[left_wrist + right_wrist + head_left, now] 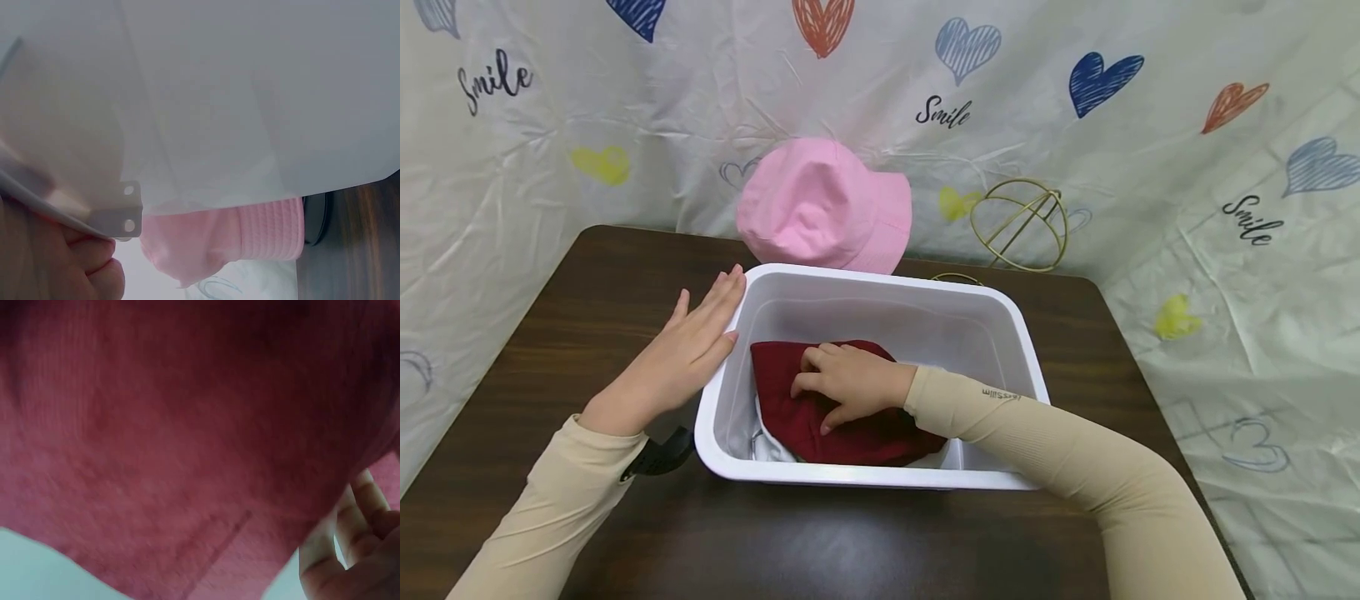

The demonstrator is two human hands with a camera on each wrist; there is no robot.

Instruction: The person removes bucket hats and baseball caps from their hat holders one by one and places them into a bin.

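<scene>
A white plastic bin (865,475) stands on the table, and a dark red cloth item (857,442) lies inside it. My left hand (681,354) rests on the bin's left rim with its fingers straight. Inside the bin, my right hand (853,381) reaches over the red cloth, its fingers bent and its thumb spread apart from them. In the right wrist view the red cloth (187,444) fills most of the picture, with the right fingers (359,540) near its edge. Part of a whitish thing (769,446) shows beneath the cloth; its kind is unclear.
Behind the bin is a pink bucket hat (812,200), also seen in the left wrist view. A gold wire stand (1026,225) is to its right. The dark wooden table (820,542) backs onto a white curtain (685,100) printed with hearts.
</scene>
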